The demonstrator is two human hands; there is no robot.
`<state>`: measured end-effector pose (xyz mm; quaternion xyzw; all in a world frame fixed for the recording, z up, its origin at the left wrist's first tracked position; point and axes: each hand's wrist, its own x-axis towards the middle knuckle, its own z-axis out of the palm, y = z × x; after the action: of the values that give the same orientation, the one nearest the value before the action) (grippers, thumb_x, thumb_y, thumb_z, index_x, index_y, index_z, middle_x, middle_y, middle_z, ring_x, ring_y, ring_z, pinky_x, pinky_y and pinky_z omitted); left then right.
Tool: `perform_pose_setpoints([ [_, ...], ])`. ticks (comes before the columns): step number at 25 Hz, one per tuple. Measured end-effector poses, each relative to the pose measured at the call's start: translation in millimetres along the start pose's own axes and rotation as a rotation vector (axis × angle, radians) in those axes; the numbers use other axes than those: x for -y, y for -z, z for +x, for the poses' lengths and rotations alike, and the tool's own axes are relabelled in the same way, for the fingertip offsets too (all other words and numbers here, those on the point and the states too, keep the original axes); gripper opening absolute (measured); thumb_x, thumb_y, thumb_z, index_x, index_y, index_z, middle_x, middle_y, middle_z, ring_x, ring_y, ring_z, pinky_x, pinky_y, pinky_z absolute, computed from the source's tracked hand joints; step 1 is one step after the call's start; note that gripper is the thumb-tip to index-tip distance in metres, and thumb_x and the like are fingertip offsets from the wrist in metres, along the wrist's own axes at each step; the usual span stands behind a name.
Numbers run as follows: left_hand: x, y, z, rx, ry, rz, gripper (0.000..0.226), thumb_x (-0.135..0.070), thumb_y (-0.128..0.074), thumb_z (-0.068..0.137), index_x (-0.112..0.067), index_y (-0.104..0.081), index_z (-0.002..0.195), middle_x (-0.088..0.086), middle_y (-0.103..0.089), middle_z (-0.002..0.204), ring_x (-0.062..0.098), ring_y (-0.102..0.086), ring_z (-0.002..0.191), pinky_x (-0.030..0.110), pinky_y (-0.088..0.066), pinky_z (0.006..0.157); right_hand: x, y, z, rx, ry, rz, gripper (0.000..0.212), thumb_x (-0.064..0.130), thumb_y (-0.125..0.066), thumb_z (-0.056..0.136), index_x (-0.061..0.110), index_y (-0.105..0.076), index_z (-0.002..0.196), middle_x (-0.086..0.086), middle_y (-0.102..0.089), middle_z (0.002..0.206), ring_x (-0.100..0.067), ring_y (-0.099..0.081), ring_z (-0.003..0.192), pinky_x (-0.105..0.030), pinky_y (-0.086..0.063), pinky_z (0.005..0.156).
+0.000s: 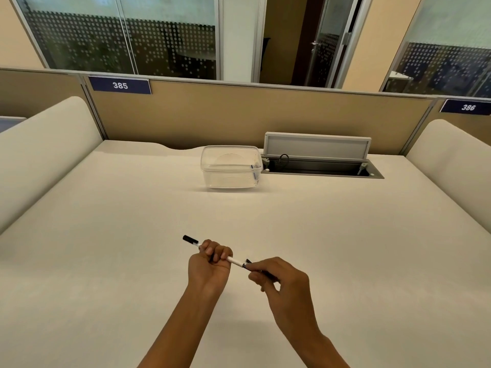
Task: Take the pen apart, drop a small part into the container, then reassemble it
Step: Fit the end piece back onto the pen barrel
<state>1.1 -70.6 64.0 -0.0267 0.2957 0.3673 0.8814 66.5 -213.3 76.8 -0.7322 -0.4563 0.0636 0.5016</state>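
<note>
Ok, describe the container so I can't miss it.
Look at the far edge of the beige desk, below the partition. Just left of the open cable hatch sits the container: a clear plastic tub, the only see-through thing on it.

The pen [235, 261] is being shown in smooth white plastic, the container [229, 171] in clear glossy plastic. The desk [318, 235] is being seen as matt, the partition [212, 115] as cloth, the hatch lid [316, 147] as metal.

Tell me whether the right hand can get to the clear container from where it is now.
Probably yes: only bare desk lies between the right hand and the container, though it would need a long forward stretch. It is also busy, pinching the dark end of the pen.
</note>
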Motion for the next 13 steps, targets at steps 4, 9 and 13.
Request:
perform_pose_setpoints([
  [4, -5.3, -2.8, -0.2, -0.013, 0.036, -0.082, 0.031, 0.012, -0.021, 0.064, -0.015, -0.036, 0.061, -0.003, -0.033, 0.042, 0.012, -0.025, 0.034, 0.020, -0.023, 0.050, 0.2, 2.0, -0.5, 0.060, -0.129, 0.248, 0.036, -0.005, -0.059, 0.087, 0.026, -0.073, 0.100, 0.008, -0.076, 0.086, -0.008, -0.072, 0.076, -0.016, -0.056, 0.074],
  [9, 2.7, -1.8, -4.5, -0.038, 0.049, -0.098, 0.029, 0.011, -0.022, 0.059, -0.015, -0.035, 0.060, -0.003, -0.033, 0.040, 0.012, -0.025, 0.031, 0.021, -0.023, 0.049, 1.9, -9.5, 9.9, -0.012, -0.230, 0.266, 0.019, 0.004, -0.074, 0.077, 0.021, -0.069, 0.077, 0.006, -0.073, 0.072, -0.013, -0.070, 0.062, -0.016, -0.056, 0.061],
  [13, 1.2, -2.7, -3.2, -0.089, 0.037, -0.141, 0.030, 0.011, -0.019, 0.057, -0.015, -0.034, 0.060, -0.002, -0.033, 0.041, 0.011, -0.021, 0.042, 0.019, -0.023, 0.051, -4.2, -15.8, 15.8, -0.073, -0.192, 0.207, 0.015, 0.008, -0.068, 0.083, 0.023, -0.068, 0.077, 0.011, -0.071, 0.073, -0.010, -0.067, 0.063, -0.011, -0.052, 0.060],
])
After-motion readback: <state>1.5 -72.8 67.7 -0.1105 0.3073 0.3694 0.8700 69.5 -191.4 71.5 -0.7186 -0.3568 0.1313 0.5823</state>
